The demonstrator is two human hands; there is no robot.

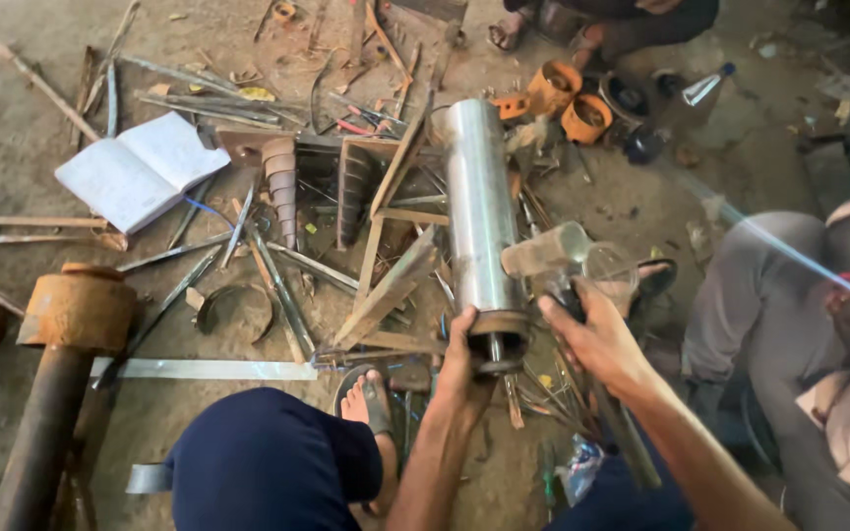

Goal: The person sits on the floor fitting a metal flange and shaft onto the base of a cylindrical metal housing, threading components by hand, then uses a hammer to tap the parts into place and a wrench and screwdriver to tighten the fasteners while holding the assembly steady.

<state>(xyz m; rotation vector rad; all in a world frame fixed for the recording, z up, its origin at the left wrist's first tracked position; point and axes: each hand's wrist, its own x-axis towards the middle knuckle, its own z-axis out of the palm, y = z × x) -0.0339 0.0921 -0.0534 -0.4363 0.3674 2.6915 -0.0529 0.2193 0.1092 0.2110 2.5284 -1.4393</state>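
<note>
A shiny steel cylinder (480, 211) lies on the ground amid scrap metal, running away from me. My left hand (466, 364) grips its near end, where a dark rusty cap with a small rod sticks out. Raised just right of the cylinder is a hammer (547, 253), blurred by motion, and my right hand (594, 336) is closed around its handle. My knee in dark blue trousers (268, 462) and my sandalled foot (368, 403) are below.
Angle irons, flat bars and rods (386, 285) litter the ground. An open notebook (140, 169) lies at the left, a rusty pipe post (69, 339) at lower left. Orange round parts (571, 103) lie beyond. Another person in grey trousers (769, 315) squats at right; a third sits at top.
</note>
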